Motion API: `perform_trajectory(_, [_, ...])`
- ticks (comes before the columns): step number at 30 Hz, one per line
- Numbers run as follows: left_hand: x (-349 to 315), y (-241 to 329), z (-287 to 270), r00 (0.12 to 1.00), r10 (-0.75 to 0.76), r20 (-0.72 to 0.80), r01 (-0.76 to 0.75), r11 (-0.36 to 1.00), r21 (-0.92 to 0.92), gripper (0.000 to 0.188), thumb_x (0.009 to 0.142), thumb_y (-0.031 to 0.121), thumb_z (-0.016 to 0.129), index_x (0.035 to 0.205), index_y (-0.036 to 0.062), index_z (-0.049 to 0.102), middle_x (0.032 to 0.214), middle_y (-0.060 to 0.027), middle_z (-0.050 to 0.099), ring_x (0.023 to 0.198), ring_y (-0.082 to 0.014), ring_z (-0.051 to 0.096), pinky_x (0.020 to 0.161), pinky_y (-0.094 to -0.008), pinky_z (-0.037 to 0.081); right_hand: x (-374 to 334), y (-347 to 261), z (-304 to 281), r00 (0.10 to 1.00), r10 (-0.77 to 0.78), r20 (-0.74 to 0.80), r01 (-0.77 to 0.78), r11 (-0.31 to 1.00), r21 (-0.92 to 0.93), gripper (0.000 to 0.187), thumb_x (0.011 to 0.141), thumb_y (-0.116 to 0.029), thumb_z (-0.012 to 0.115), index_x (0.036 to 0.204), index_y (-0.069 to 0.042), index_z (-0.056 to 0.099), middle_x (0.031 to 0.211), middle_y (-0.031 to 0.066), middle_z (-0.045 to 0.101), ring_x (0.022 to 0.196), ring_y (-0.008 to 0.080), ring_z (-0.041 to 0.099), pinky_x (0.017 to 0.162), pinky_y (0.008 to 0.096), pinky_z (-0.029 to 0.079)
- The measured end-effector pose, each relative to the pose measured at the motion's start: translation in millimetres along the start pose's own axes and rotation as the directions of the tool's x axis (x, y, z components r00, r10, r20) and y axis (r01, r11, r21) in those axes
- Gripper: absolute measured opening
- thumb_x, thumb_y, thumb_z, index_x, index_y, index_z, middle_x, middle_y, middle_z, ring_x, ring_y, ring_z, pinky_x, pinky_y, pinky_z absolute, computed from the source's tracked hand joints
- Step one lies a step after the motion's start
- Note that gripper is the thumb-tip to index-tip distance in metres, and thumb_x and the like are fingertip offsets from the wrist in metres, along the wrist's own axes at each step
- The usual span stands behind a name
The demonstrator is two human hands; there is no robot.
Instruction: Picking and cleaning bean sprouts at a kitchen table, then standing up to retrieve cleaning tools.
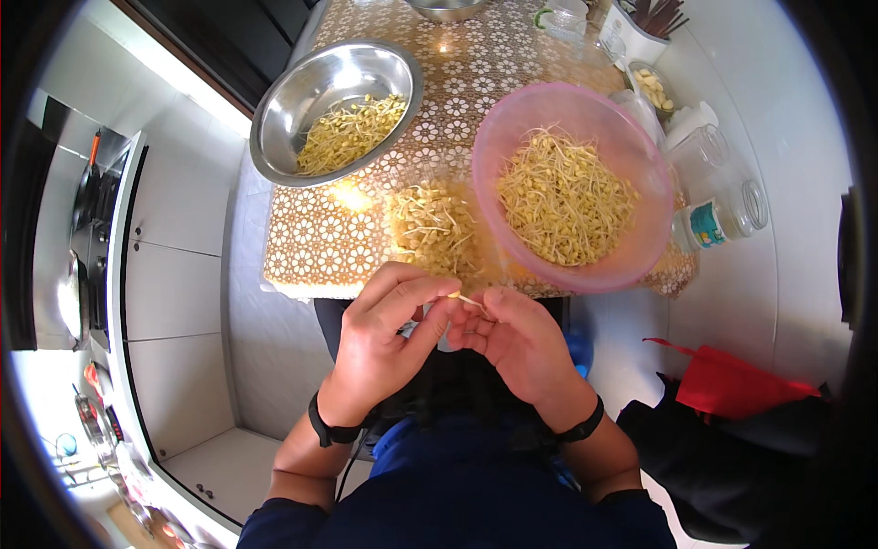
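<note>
A single soybean sprout (469,300) stretches between my two hands, just off the table's near edge. My left hand (389,320) pinches its yellow head between thumb and forefinger. At the sprout's thin tail end, the thumb and fingers of my right hand (519,337) are closed on it. Just beyond my hands, a loose pile of sprouts (432,224) lies on the tabletop. To the right, a pink plastic basin (489,137) holds a large heap of sprouts (567,197). A steel bowl (274,119) at the far left contains a smaller heap (352,134).
The table wears a brown flower-patterned cloth (320,242). Glass jars (722,220) and a container of pale pieces (651,89) line the wall on the right. Another metal bowl (446,7) stands at the back. A red bag (741,380) lies on dark cloth at the lower right.
</note>
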State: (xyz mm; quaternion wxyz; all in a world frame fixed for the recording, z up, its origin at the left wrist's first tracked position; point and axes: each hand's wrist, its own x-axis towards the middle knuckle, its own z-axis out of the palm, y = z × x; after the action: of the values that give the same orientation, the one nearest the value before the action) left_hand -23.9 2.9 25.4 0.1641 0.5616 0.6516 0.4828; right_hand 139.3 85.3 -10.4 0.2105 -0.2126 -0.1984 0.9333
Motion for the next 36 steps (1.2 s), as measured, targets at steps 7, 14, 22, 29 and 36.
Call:
perform_trajectory(7, [-2, -4, -2, 1.0, 0.026, -0.01, -0.026, 0.999, -0.028, 0.023, 0.083, -0.004, 0.073, 0.105, 0.002, 0.07, 0.094, -0.0061, 0.062, 0.077, -0.0108, 0.063, 0.061, -0.0227, 0.053, 2, 4, 3, 0.998, 0.044, 0.038, -0.043, 0.999, -0.022, 0.02, 0.1, -0.019, 0.055, 0.106, -0.002, 0.063, 0.1, 0.0092, 0.068, 0.091, 0.0185, 0.065, 0.083, 0.0342, 0.053])
perform_trajectory(14, [-7, -2, -5, 0.978, -0.204, 0.037, 0.207, 0.967, -0.147, 0.029, 0.087, 0.001, 0.072, 0.116, 0.001, 0.066, 0.093, -0.0018, 0.061, 0.074, -0.0063, 0.056, 0.063, -0.0212, 0.046, 3, 3, 11, 0.999, 0.016, -0.029, -0.018, 0.999, -0.051, 0.017, 0.099, -0.018, 0.057, 0.104, -0.003, 0.063, 0.095, 0.0069, 0.067, 0.088, 0.0164, 0.064, 0.08, 0.0323, 0.053])
perform_trajectory(22, [-10, -5, 0, 0.964, -0.237, 0.117, 0.263, 0.908, -0.328, 0.021, 0.091, 0.003, 0.068, 0.111, -0.0018, 0.066, 0.098, -0.0056, 0.063, 0.086, -0.0112, 0.063, 0.073, -0.0232, 0.05, 3, 5, 10, 1.0, 0.008, -0.031, -0.01, 0.998, -0.064, 0.015, 0.099, -0.016, 0.058, 0.103, -0.003, 0.063, 0.093, 0.0063, 0.066, 0.084, 0.0154, 0.064, 0.077, 0.0315, 0.053])
perform_trajectory(29, [-9, -5, 1, 0.968, -0.235, 0.089, 0.251, 0.92, -0.3, 0.014, 0.091, 0.001, 0.067, 0.105, -0.0029, 0.067, 0.094, -0.0062, 0.064, 0.084, -0.012, 0.062, 0.072, -0.0244, 0.05, 0, 3, 11, 0.999, 0.011, -0.051, -0.015, 0.996, -0.09, 0.017, 0.099, -0.017, 0.058, 0.105, -0.003, 0.064, 0.093, 0.0056, 0.066, 0.083, 0.015, 0.064, 0.077, 0.0316, 0.053])
perform_trajectory(36, [-6, 4, 0, 0.968, -0.252, 0.02, 0.249, 0.94, -0.234, 0.006, 0.09, 0.002, 0.069, 0.094, -0.0023, 0.068, 0.085, -0.0045, 0.065, 0.077, -0.0107, 0.059, 0.067, -0.0242, 0.047, -2, 3, 10, 0.998, -0.01, -0.055, 0.006, 0.997, -0.076, 0.019, 0.099, -0.018, 0.057, 0.106, -0.002, 0.064, 0.094, 0.0058, 0.066, 0.083, 0.0155, 0.064, 0.075, 0.0316, 0.052])
